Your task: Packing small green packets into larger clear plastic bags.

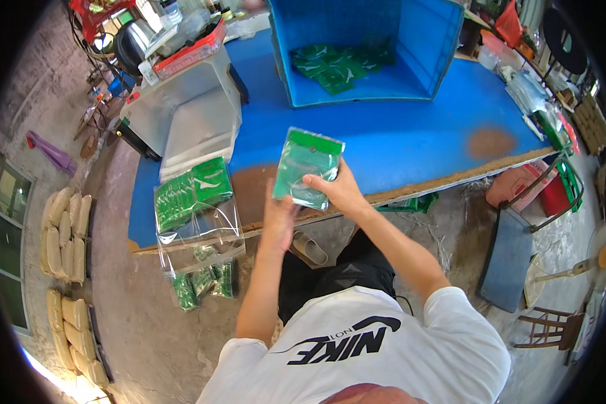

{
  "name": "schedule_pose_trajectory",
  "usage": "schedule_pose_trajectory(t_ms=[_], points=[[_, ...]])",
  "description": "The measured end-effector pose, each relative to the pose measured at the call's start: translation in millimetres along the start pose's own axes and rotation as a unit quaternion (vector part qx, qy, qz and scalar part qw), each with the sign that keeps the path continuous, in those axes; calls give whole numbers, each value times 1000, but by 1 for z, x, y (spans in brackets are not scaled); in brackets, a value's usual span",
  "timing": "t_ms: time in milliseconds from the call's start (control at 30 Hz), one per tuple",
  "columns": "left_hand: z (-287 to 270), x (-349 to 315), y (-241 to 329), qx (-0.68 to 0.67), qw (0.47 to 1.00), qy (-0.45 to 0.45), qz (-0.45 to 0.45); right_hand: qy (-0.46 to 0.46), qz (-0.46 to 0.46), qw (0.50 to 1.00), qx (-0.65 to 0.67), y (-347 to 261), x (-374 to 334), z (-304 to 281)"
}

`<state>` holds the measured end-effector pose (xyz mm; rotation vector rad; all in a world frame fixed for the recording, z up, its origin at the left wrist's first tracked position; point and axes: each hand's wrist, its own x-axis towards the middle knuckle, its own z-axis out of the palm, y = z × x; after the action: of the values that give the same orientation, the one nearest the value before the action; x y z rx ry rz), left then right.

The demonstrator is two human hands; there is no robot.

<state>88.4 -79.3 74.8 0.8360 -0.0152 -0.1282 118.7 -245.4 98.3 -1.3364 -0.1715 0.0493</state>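
Over the table's near edge, I hold a flat green packet (310, 160) in a clear plastic sleeve, with a darker green band and a small hole at its top. My right hand (340, 190) grips its right side, thumb across the front and fingers hidden behind. At the lower left corner is my left hand (280, 217), its thumb against the packet and its other fingers partly hidden. Left of my hands lies a clear bag (198, 242) hanging over the edge, with a pile of green packets (192, 194) at its upper part.
A blue crate (368, 102) on its side holds loose green packets (340, 64). At the table's left stands a pale plastic box (182, 101) with clear sheets (202, 135). Filled green bags (209, 279) lie on the floor below. A chair (508, 256) stands to the right.
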Motion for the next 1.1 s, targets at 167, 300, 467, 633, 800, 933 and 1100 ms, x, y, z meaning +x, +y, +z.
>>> schedule_pose_trajectory(t_ms=[167, 300, 467, 633, 800, 933, 1100], points=[[33, -12, -15, -2, 999, 50, 4, 95, 8, 983, 158, 5, -24, 23], [24, -13, -17, 86, 991, 54, 88, 146, 20, 987, 58, 3, -37, 5], [-6, -18, 20, 456, 877, -42, 142, 95, -373, 759, -525, -93, -38, 3], [23, -41, 43, 424, 885, -100, 166, -246, -100, 871, -413, -89, -16, -10], [42, -49, -13, 102, 973, 61, 200, -141, 64, 959, -239, -57, -31, -10], [32, -56, -17, 38, 965, 136, 223, -134, 30, 970, -200, -37, -55, 23], [17, -67, -11, 239, 935, 151, 212, -151, 13, 981, -122, -20, -70, 30]])
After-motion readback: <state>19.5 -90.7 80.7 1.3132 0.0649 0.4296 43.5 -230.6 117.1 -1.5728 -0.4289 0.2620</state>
